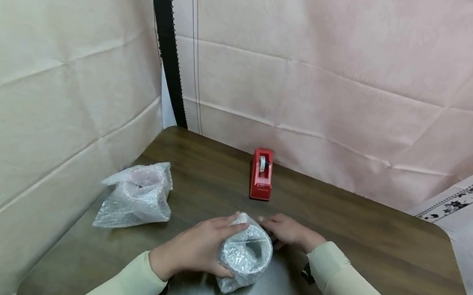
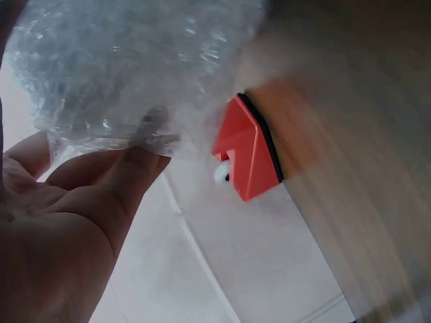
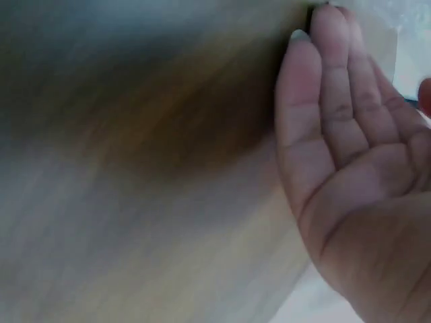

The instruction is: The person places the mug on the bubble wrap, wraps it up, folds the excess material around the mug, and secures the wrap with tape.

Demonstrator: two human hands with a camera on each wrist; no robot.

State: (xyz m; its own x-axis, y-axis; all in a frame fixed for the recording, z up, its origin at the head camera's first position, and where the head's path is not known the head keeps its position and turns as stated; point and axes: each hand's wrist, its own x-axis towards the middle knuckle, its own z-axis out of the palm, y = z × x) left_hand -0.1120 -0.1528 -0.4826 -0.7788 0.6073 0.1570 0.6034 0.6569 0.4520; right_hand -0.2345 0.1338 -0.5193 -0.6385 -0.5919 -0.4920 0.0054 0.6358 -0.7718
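A round, hollow-topped object (image 1: 245, 254) covered in clear bubble wrap stands at the near middle of the table. My left hand (image 1: 200, 244) grips its left side, thumb low and fingers over the upper edge. The left wrist view shows the bubble wrap (image 2: 135, 67) against the fingers of this hand (image 2: 81, 195). On the other side, my right hand (image 1: 290, 232) is beside the wrapped object, fingertips right at its far right edge. Its fingers look nearly straight in the right wrist view, where the hand (image 3: 357, 148) lies low by the table surface.
A red tape dispenser (image 1: 262, 176) with a roll of tape stands beyond the hands. At the left lies another bubble-wrapped bundle (image 1: 139, 196), pinkish inside. The brown wooden table (image 1: 369, 229) has rounded corners and meets pale cloth hangings (image 1: 321, 99) at the back and left.
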